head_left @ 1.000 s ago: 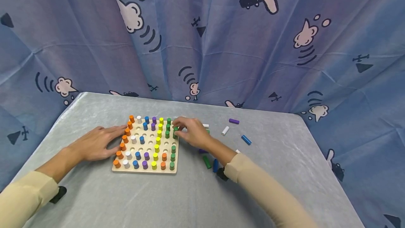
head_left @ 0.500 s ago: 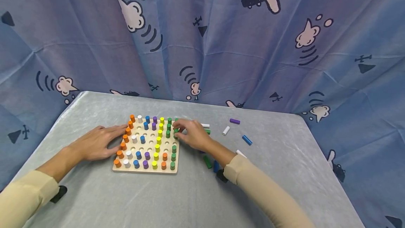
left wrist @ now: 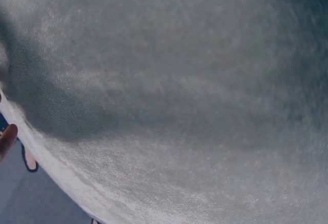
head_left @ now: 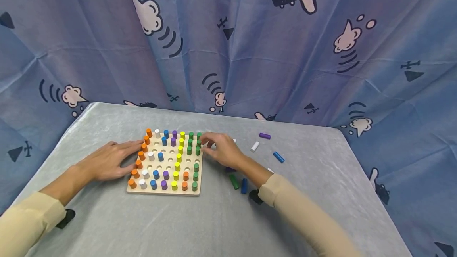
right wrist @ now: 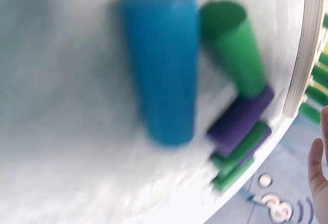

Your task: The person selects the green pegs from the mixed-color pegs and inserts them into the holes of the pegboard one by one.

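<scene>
Blue printed fabric backdrop [head_left: 250,50] behind a table under a grey velvety cloth [head_left: 221,217].
The creased backdrop carries aeroplanes, puffy clouds and curved dashes. Loose on the cloth's right half lie a short purple wooden cylinder [head_left: 264,135], a white one [head_left: 254,146] nearer, and a blue one [head_left: 278,157] nearer again, all apart. Closer in, a dark green cylinder [head_left: 233,181] and a dark blue one [head_left: 244,185] lie side by side.

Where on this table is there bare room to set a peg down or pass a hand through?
The grey table is bare in front of the peg board, between both sleeves, and behind it up to the curtain. It is crowded right of the board: the right hand lies among loose pegs, with a green peg and blue peg under the wrist. The left hand rests against the board's left edge.
</scene>
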### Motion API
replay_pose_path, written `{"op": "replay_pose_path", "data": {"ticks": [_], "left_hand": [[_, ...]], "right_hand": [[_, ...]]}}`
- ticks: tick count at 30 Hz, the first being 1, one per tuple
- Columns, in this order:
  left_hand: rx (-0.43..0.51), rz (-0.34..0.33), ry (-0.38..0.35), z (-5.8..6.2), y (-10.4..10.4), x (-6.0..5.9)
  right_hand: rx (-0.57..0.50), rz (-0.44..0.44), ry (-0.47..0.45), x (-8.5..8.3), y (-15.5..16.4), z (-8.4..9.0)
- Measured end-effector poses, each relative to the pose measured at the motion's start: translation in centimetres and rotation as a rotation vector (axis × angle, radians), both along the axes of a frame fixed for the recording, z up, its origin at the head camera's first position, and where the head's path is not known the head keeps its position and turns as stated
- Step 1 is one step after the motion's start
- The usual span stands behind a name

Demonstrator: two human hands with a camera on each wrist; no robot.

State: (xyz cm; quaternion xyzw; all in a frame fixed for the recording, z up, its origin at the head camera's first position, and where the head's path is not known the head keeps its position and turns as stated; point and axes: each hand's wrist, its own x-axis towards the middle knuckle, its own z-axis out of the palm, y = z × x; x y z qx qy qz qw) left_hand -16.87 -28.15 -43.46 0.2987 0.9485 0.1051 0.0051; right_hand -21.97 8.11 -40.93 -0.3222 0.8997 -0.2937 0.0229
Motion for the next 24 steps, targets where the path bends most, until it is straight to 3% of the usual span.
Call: {"op": "replay_pose_path", "data": {"ticks": [7,13,24], "left_hand": [[-0.009,0.008,-0.013,0.1,0.0,0.0],[-0.018,0.023,-0.028,0.1,0.0,0.0],[-0.025,0.033,-0.036,0.2,0.2,0.0]], "right_hand": [[0.062,-0.109,-0.001,-1.2,3.7,0.4],[0.119,-0.204,-0.055,-1.9,6.6,-0.1],[0.109,-0.191,-0.049,-2.1,8.8,-1.5]]}}
